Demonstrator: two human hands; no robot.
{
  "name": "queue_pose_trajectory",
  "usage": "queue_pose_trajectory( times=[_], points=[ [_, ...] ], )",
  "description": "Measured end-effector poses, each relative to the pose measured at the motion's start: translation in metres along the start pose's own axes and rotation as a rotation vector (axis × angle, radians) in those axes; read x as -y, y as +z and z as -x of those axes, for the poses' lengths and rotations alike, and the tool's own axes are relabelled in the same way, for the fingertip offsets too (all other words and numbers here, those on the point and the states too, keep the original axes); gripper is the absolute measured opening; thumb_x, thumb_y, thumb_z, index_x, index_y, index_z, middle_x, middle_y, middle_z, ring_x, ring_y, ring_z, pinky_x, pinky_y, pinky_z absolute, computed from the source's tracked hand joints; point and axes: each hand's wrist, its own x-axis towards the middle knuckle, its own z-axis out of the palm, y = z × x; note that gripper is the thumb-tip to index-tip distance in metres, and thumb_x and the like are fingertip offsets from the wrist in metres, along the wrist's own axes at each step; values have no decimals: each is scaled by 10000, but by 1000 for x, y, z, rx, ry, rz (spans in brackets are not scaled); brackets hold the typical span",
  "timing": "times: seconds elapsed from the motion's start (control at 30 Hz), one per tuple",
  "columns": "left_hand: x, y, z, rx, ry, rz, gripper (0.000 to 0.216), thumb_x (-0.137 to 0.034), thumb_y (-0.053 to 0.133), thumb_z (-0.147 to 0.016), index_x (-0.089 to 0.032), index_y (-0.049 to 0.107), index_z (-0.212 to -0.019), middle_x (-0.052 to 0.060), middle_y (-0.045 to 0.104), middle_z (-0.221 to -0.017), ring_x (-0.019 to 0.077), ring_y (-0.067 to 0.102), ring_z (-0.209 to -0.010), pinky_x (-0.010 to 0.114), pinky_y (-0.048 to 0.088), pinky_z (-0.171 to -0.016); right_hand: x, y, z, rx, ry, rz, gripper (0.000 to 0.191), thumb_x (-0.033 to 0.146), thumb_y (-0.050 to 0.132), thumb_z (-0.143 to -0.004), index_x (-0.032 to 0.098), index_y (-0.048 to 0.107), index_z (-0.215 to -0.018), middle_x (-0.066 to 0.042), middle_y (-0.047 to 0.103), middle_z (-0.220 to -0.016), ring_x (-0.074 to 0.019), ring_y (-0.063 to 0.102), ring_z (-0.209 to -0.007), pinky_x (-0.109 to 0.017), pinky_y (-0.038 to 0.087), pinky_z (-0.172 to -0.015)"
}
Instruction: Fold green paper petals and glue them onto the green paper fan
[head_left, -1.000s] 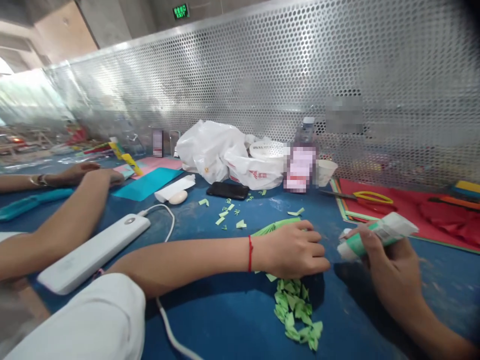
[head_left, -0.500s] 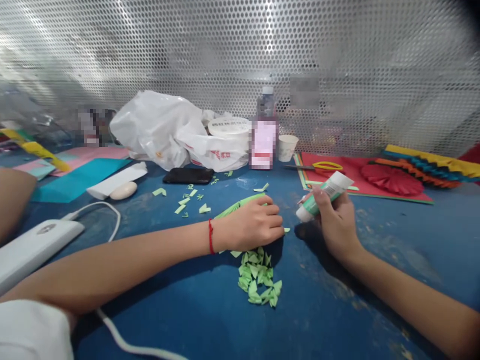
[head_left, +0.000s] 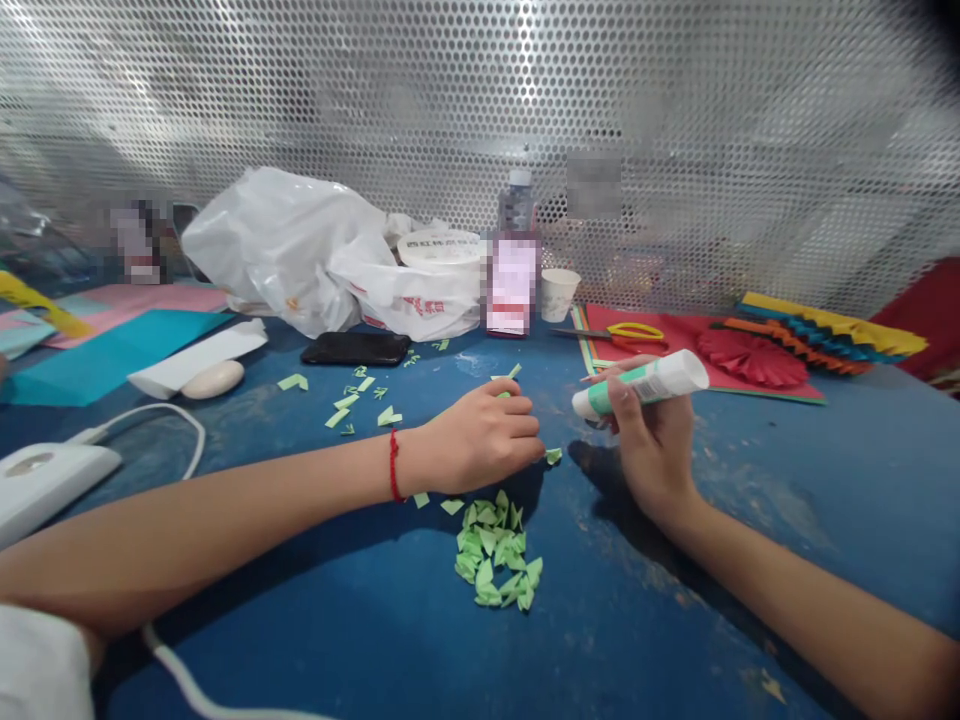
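My right hand (head_left: 660, 445) grips a white-and-green glue stick (head_left: 637, 385), held above the table and tilted with its white end up to the right. My left hand (head_left: 484, 435), a red string bracelet (head_left: 394, 465) at its wrist, is closed low over the table. Only slivers of green paper (head_left: 504, 395) show around it, so most of what it holds is hidden. Below it lies a pile of green paper snippets (head_left: 499, 550). More green scraps (head_left: 341, 415) are scattered to the left, and one small scrap (head_left: 553, 457) lies by my left fingertips.
Behind stand a white plastic bag (head_left: 285, 250), a propped phone (head_left: 512, 285), a bottle (head_left: 517, 205) and a paper cup (head_left: 559, 293). A black phone (head_left: 356, 349) lies flat. Yellow-handled scissors (head_left: 636, 332) rest on red paper (head_left: 750, 385). A white power strip (head_left: 60, 480) sits left.
The glue stick has turned toward level in my right hand. My left hand stays closed in place, and less green paper shows behind it. The whole view has shifted slightly.
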Motion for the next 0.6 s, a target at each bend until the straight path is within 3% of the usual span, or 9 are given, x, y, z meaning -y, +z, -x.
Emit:
queue_pose_trajectory(
  times=[0.2,0.3,0.43,0.53,0.6],
  points=[
    [2,-2,0,-28,-17,62,287,-180,533,-975,-191,641,-708,-9,594,-630,145,509,-632,325,401,-805,-9,-10,0,69,-71,108,256,397,675,-888,208,619,-1050,-86,666,-1064,-178,664,-719,-312,536,-581],
    [7,-4,1,-29,-95,202,249,-218,548,-984,-193,705,-793,-12,638,-649,133,539,-640,320,398,-801,-15,-20,-8,151,-216,217,276,331,660,-893,236,603,-1146,-102,656,-1168,-233,692,-859,-365,573,-647],
    [20,-7,3,-80,-384,565,160,-258,668,-914,-181,761,-808,-14,663,-610,103,537,-581,289,411,-721,-18,-38,-33,103,-505,564,306,203,551,-911,260,611,-1205,-104,645,-1221,-294,623,-1145,-446,574,-828],
    [31,-7,5,-80,-677,905,143,-287,760,-816,-153,788,-775,28,718,-650,103,542,-562,250,402,-589,-23,-56,-53,70,-575,975,382,131,512,-904,226,628,-1255,-139,558,-1385,-317,592,-1200,-406,584,-788],
    [39,-5,7,-58,-863,1109,129,-270,808,-743,-143,793,-734,36,725,-640,98,536,-549,228,381,-539,-30,-65,-61,165,-635,1247,415,104,485,-924,205,626,-1301,-144,519,-1454,-321,602,-1177,-392,583,-781]
  ],
)
